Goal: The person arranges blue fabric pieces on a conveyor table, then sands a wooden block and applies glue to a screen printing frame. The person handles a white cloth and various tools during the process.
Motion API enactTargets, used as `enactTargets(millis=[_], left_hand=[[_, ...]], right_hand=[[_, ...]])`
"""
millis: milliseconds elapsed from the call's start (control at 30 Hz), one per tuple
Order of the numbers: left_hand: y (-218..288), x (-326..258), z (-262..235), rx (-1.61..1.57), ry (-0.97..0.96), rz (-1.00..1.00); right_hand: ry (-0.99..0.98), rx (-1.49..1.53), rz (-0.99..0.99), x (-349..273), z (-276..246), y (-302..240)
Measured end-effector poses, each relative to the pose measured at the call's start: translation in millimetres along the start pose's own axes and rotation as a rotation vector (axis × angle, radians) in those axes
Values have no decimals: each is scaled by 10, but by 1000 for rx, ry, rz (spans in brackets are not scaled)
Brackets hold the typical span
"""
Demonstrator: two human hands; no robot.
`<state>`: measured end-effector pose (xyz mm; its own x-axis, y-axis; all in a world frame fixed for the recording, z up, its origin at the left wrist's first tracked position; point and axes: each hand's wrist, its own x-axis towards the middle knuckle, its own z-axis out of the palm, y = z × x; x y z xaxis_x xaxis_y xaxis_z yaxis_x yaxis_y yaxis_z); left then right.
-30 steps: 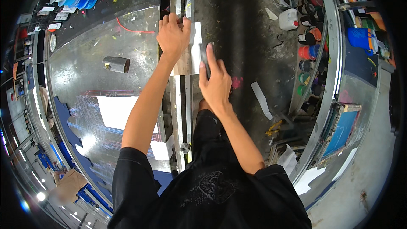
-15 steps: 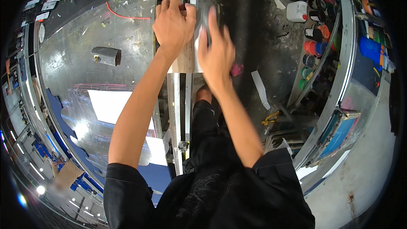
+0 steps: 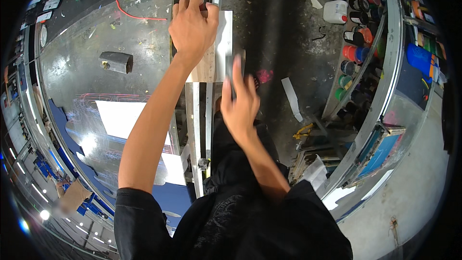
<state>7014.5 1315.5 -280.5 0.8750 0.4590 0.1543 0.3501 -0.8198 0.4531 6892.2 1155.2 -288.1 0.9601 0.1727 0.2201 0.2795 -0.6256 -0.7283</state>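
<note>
while my left hand [image 3: 192,26] grips the pale board [image 3: 219,43] on the rail [image 3: 198,130], right hand [image 3: 239,108] lies open against its edge; seating looks unfinished.

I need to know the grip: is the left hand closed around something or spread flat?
Closed. The left hand has its fingers curled over the top edge of the pale flat board by the metal rails.
</note>
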Motion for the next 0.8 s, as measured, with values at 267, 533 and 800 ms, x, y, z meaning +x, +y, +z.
enactTargets(millis=[267, 533, 800], left_hand=[[-15, 60, 53, 10, 26, 87], [-74, -16, 36, 4, 93, 22], [-17, 8, 47, 17, 59, 3]], right_hand=[[65, -33, 42, 1665, 398, 96], [-68, 18, 13, 30, -49, -14], [33, 1, 35, 852, 123, -33]])
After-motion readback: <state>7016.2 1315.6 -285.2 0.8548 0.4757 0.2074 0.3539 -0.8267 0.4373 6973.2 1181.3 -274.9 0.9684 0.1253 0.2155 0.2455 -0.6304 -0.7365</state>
